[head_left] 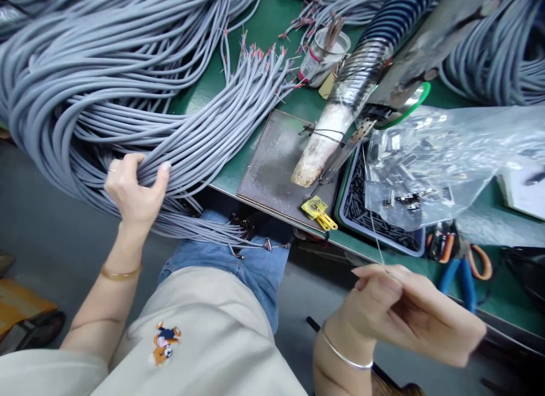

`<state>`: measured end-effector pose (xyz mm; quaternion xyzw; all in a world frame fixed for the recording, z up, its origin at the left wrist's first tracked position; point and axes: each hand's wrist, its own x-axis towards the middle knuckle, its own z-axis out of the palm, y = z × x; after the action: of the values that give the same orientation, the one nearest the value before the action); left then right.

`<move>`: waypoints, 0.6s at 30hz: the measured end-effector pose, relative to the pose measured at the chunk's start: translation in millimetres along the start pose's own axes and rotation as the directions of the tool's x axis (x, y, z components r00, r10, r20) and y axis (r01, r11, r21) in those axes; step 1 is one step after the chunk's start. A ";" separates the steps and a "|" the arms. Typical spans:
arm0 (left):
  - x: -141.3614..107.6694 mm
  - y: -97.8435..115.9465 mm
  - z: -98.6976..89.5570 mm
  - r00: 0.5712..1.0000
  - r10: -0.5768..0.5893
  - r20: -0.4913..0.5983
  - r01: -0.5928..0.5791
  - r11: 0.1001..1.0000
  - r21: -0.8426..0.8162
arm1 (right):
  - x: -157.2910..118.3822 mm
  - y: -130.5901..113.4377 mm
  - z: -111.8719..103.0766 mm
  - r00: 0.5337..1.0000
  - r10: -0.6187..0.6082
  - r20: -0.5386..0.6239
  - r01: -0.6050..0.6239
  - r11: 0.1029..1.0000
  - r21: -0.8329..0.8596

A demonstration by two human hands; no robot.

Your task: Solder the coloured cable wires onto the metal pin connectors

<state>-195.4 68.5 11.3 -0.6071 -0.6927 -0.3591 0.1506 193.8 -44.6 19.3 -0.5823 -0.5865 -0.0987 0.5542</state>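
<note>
My left hand [137,192] is closed at the near edge of a large bundle of grey cables [183,140], thumb and fingers around some of them. The cables' stripped ends show thin coloured wires at the back. More cables with small metal connectors [267,244] on their ends hang over my lap. At the right, in front of the table edge, my right hand [413,311] pinches a thin solder wire [374,231] between thumb and fingers. That strand runs up past a blue-rimmed tray [383,237] of small black tubes.
A wire-bound hose [340,112] slants over a dark plate [272,163] bearing yellow tags [319,211]. A plastic bag of metal parts [421,169] overlaps the tray. Pliers [462,271] lie to its right; a jar [323,53] and coiled cables [498,55] stand behind.
</note>
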 end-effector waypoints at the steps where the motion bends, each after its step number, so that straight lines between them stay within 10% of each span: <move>1: -4.4 6.3 0.3 1.000 0.006 -0.028 -0.006 1.000 -0.017 | 2.6 -3.0 4.3 0.995 -0.057 -0.076 0.059 0.998 0.019; 18: -42.2 -19.1 -54.2 0.902 0.302 0.308 -0.249 0.948 -0.199 | 18.5 -7.7 7.2 0.976 -0.144 -0.161 0.143 0.990 -0.016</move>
<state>-216.7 0.6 15.8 -0.7609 -0.5852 -0.2784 0.0323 189.2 -30.8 34.9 -0.5296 -0.5800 -0.1867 0.5902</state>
